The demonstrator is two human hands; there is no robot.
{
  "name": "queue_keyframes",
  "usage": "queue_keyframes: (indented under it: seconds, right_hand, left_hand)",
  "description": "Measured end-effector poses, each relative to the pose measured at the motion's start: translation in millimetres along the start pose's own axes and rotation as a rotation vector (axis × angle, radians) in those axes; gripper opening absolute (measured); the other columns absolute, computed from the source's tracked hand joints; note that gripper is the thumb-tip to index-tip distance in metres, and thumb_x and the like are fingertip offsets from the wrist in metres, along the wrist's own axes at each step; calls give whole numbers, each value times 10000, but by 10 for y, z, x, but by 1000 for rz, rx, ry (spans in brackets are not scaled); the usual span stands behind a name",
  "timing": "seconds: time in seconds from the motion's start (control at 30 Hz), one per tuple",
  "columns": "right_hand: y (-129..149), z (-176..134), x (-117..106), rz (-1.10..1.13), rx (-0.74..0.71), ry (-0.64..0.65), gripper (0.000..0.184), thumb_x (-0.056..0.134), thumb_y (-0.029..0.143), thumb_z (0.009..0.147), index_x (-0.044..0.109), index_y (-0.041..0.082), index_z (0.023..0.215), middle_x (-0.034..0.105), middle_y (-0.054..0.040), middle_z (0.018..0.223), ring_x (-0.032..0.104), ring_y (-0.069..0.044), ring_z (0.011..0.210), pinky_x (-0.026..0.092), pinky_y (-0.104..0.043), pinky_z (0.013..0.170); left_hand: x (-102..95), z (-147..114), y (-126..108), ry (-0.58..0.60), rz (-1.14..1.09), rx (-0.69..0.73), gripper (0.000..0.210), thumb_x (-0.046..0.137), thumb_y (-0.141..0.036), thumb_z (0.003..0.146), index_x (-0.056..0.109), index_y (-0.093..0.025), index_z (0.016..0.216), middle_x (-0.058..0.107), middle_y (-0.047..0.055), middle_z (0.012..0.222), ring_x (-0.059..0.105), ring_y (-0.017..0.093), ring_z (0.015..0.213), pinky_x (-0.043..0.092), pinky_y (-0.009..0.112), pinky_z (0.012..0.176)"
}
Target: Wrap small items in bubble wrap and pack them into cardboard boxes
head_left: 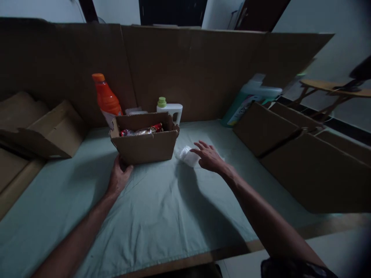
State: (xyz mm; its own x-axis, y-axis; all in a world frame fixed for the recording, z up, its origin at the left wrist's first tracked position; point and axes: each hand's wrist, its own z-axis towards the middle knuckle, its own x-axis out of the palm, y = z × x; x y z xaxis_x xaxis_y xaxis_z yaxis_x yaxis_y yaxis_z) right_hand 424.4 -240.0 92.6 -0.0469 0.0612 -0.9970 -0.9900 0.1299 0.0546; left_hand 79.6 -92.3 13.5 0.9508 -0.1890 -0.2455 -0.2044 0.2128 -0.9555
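A small open cardboard box stands on the cloth, with red and clear shiny packets inside it. My left hand grips the box at its lower left corner, thumb in front and the other fingers partly hidden beside it. To the right of the box lies a crumpled piece of clear, bubbly plastic wrap. Over its right side my right hand is spread with the fingers apart, holding nothing. Whether its fingertips touch the wrap I cannot tell.
Behind the box stand an orange bottle and a white green-capped jug. A blue-green jug leans at the back right. Cardboard boxes flank both sides. A cardboard wall closes off the back.
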Motion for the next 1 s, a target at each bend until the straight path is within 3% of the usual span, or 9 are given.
queue_keyframes:
  seconds: [0.13, 0.2, 0.3, 0.37, 0.5, 0.6, 0.7, 0.87, 1.0]
  right_hand:
    - [246, -267, 62, 4, 20, -140, 244, 611, 125, 876, 756, 154, 1071, 608, -182, 1410, 432, -374, 1421, 383, -530, 1081]
    - [517, -528, 91, 91, -77, -203, 280, 669, 261, 895, 727, 161, 1150, 604, -190, 1413, 496, -379, 1358, 406, -537, 1047]
    - [844, -939, 53, 335, -321, -184, 439, 697, 448, 892, 671, 213, 1262, 598, -162, 1430, 586, -337, 1261, 456, -506, 1002]
    - [899, -1102, 10, 492, -308, -217, 375, 630, 472, 937, 683, 240, 1227, 634, -132, 1388, 622, -304, 1220, 482, -477, 987]
    - [726, -1060, 97, 550, -18, -254, 260, 564, 373, 960, 718, 229, 1113, 689, -111, 1290, 664, -293, 1147, 516, -463, 970]
    - [637, -862, 299, 378, 99, -146, 388, 645, 395, 907, 681, 169, 1220, 624, -167, 1390, 599, -353, 1247, 469, -511, 1038]
    - [707, -671, 469, 240, 225, -88, 504, 662, 444, 897, 630, 130, 1291, 561, -220, 1449, 551, -390, 1292, 438, -529, 1041]
    - [904, -529, 551, 258, 183, -118, 282, 634, 334, 904, 679, 160, 1123, 687, -174, 1270, 610, -322, 1179, 440, -432, 973]
    - [874, -576, 512, 304, 207, -164, 186, 561, 296, 936, 680, 173, 1008, 762, -108, 969, 681, -246, 919, 468, -326, 805]
  left_hand:
    - [-96, -522, -6, -3, 71, -20, 733, 663, -351, 799, 395, -141, 1448, 504, 223, 1468, 539, 328, 1332, 399, 542, 1146]
    - [-160, -831, -41, 3, 95, 0, 704, 655, -361, 834, 399, -165, 1460, 487, 212, 1488, 515, 330, 1356, 401, 554, 1141]
    - [-209, -1215, -139, 22, 86, 13, 645, 635, -382, 877, 421, -202, 1458, 508, 181, 1475, 520, 314, 1354, 421, 540, 1130]
    - [-201, -1374, -205, 27, 97, 6, 618, 628, -402, 887, 447, -204, 1443, 529, 175, 1455, 546, 314, 1322, 444, 540, 1109]
    - [-107, -1469, -332, 78, 180, 113, 536, 620, -387, 881, 534, -188, 1371, 552, 165, 1436, 567, 305, 1297, 470, 512, 1091]
    - [40, -1417, -459, 160, 274, 278, 501, 619, -352, 872, 576, -172, 1337, 560, 158, 1433, 518, 296, 1355, 414, 487, 1153]
    - [225, -1353, -571, 343, 375, 358, 544, 659, -335, 831, 585, -155, 1339, 595, 158, 1402, 515, 311, 1346, 380, 495, 1170]
    - [331, -1395, -600, 614, 537, 364, 553, 723, -290, 765, 624, -199, 1301, 674, 120, 1235, 587, 317, 1190, 431, 497, 1078]
    - [79, -1519, -640, 677, 641, 452, 349, 646, -136, 755, 711, -224, 1086, 677, 81, 996, 605, 292, 1026, 465, 485, 993]
